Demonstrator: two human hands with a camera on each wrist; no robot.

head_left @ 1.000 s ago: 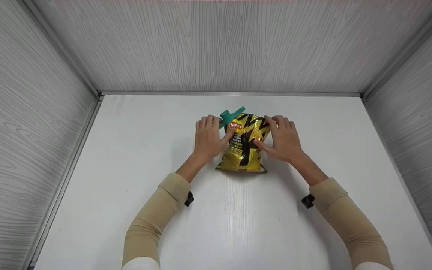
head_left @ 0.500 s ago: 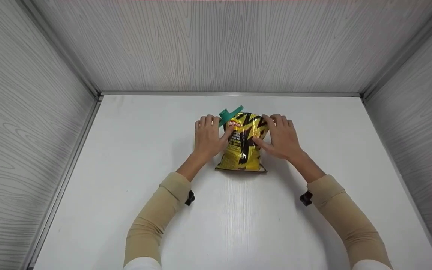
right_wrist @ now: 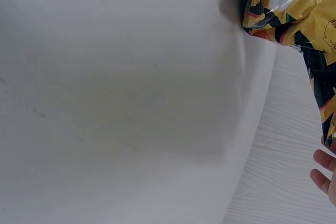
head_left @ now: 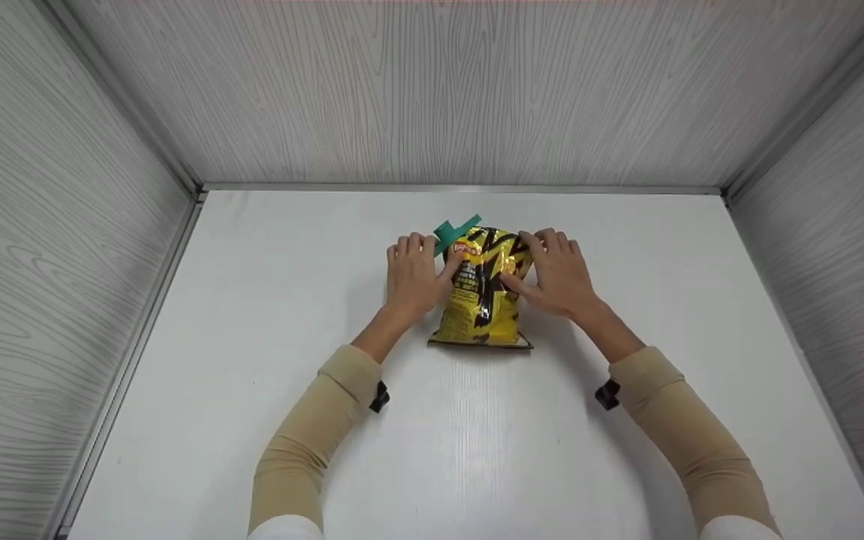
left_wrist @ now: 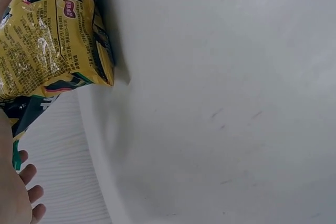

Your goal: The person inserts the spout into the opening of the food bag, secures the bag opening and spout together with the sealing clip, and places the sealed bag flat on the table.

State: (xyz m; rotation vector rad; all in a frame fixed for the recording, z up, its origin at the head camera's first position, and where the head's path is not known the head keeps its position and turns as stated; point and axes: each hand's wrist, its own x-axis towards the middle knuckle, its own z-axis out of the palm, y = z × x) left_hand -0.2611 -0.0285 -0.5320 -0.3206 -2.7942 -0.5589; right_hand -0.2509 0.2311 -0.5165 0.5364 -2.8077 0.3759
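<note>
A yellow-and-black snack bag point(head_left: 483, 307) stands on the white table, its wide bottom edge toward me. At its upper left sits a green bag clip point(head_left: 447, 234) with a short spout, lying at a slant. My left hand point(head_left: 411, 277) grips the bag's upper left side beside the clip, thumb across the front. On the opposite side my right hand point(head_left: 563, 276) pinches the upper right corner, thumb also on the front. Printed text covers the bag point(left_wrist: 47, 40) in the left wrist view, where only a sliver of the clip point(left_wrist: 16, 157) shows. Fingertips behind the bag are partly hidden.
The white table point(head_left: 214, 375) spreads around the bag on all sides. Grey wood-grain panels rise at the back point(head_left: 432, 97), left and right, with metal trim along the table's edges.
The bag's top and the clip have shifted slightly left. My right hand has moved a little left with it, while my left hand has barely moved. Both hands keep their hold.
</note>
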